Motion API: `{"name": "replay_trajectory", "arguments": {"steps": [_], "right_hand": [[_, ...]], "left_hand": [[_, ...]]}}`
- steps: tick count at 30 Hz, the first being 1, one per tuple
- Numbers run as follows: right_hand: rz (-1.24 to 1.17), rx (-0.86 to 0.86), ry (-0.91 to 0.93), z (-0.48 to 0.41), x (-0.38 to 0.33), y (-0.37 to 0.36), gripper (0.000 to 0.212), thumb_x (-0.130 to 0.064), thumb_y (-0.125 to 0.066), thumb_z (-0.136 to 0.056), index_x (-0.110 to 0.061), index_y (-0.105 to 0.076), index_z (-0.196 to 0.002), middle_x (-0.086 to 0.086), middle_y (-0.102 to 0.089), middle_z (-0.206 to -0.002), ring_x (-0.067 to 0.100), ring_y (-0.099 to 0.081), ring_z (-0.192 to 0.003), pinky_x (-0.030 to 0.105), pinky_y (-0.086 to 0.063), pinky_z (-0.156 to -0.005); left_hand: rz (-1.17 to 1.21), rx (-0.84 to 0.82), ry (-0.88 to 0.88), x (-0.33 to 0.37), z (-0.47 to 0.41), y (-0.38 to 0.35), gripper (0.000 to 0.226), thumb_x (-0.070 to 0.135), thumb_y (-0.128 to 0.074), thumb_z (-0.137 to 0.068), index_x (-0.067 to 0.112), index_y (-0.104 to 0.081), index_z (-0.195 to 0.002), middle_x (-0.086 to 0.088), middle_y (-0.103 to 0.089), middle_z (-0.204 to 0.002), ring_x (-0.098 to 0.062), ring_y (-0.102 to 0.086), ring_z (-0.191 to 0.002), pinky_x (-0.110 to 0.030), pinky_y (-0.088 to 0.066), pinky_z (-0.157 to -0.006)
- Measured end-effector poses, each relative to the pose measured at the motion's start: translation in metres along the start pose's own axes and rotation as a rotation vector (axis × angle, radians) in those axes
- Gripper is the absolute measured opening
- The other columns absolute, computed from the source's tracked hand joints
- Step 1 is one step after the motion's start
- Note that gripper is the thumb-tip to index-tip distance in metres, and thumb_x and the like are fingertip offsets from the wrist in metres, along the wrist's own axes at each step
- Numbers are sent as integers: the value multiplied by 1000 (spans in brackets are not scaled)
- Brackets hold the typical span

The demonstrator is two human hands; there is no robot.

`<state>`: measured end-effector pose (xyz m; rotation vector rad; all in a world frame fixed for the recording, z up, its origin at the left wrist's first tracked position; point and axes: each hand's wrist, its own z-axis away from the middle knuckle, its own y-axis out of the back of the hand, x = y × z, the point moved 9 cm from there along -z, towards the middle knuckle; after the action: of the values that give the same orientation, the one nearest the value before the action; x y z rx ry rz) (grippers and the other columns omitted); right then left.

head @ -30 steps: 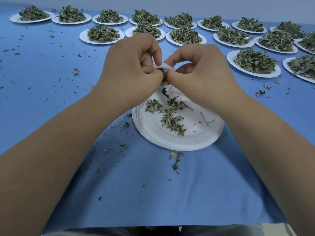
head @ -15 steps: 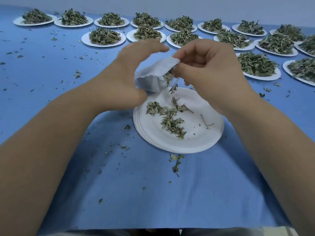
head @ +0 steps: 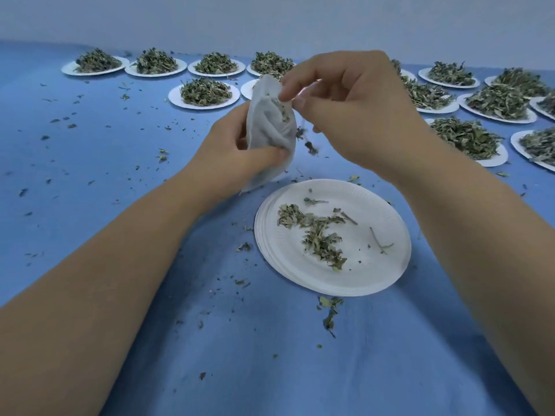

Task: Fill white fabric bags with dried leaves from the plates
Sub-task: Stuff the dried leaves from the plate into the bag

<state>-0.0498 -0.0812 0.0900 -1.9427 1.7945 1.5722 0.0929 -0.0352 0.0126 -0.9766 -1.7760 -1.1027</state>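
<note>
Blue cloth (head: 90, 181) covers the table, speckled with leaf crumbs. The white fabric bag (head: 268, 127) is held upright in the air, above the cloth and just beyond the far left rim of the near plate stack (head: 381, 274). The left hand (head: 234, 157) grasps the bag's lower half, thumb and fingers pinched on the fabric. The right hand (head: 354, 115) pinches the bag's top edge between thumb and forefinger, the other fingers curled. A few leaf bits (head: 310, 147) hang in the air beside the bag. Scattered dried leaves (head: 318, 235) lie on the near plate. Heaped plates (head: 204, 93) line the far side and the right
</note>
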Motion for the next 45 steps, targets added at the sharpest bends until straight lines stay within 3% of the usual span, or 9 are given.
{"name": "replay_trajectory", "arguments": {"steps": [4, 9, 15, 20, 25, 32, 39, 42, 45], "right_hand": [[246, -118, 99, 3, -2, -12, 25, -5, -62, -94, -20, -76, -108, -9, -67, -125, -15, -55, -93, -1, -33, -80], [456, -142, 218, 7, -5, -18, 15, -20, -67, -96, -21, -75, -108, -9, -63, -134, -3, -49, -118, 9, -32, -93], [345, -152, 162, 14, -2, -4, 6, -28, -72, -94, -30, -78, -96, -18, -61, -134, -10, -51, -113, 17, -43, -91], [270, -166, 151, 21, -4, 0, 8, -27, -70, -95, -32, -75, -100, -18, -60, -138, -5, -54, -123, 20, -52, -85], [485, -224, 288, 29, -13, -16, 17, -21, -61, -101, -22, -75, -111, -1, -50, -153, 19, -45, -140, 37, -36, -113], [675, -245, 376, 31, -19, -18, 17, -19, -56, -97, -17, -73, -103, -1, -66, -129, 21, -44, -136, 41, -40, -104], [371, -200, 238, 31, -6, -10, 9, -20, -65, -98, -19, -73, -101, -11, -64, -135, -11, -48, -120, 5, -35, -92], [150, -165, 102, 30, 3, 1, 5, -18, -67, -96, -21, -72, -94, -23, -62, -133, -16, -55, -113, 17, -49, -90], [20, -144, 41, 29, 6, 5, 5, -16, -68, -93, -18, -73, -91, -23, -65, -130, 14, -68, -110, 40, -54, -94]], "left_hand": [[69, -5, 38, -1, -1, 0, 37, 19, -67, -71, 27, -64, -108, 15, -73, -91, -9, -70, -92, -26, -55, -72], [-18, -77, 48, 4, 2, -8, 40, 13, -60, -69, 5, -64, -108, -25, -67, -103, -45, -64, -102, -65, -48, -96], [-92, -58, 85, 3, 5, 0, 23, 15, -56, -65, 36, -64, -61, 20, -51, -58, 0, -47, -57, -13, -39, -56], [-132, -140, 91, 3, 5, -1, 42, 15, -58, -64, -8, -55, -100, -7, -51, -85, -15, -48, -80, -36, -38, -73], [-111, -197, 50, 9, 8, -10, 27, 8, -57, -66, 19, -63, -90, 16, -57, -70, 1, -51, -64, -10, -40, -57], [-80, -232, 33, 15, 11, -13, 31, 5, -55, -67, 28, -63, -86, 16, -58, -72, 0, -51, -67, -11, -41, -58], [-134, -222, 59, 11, 10, -9, 30, 11, -57, -68, 9, -63, -98, 0, -55, -81, -9, -51, -76, -17, -41, -62], [-159, -190, 65, 8, 8, -4, 32, 13, -56, -68, 2, -59, -98, -3, -51, -80, -12, -48, -76, -23, -41, -66], [-186, -161, 75, 6, 7, 0, 43, 14, -57, -68, -7, -56, -106, -7, -51, -84, -16, -46, -80, -37, -37, -73]]}}
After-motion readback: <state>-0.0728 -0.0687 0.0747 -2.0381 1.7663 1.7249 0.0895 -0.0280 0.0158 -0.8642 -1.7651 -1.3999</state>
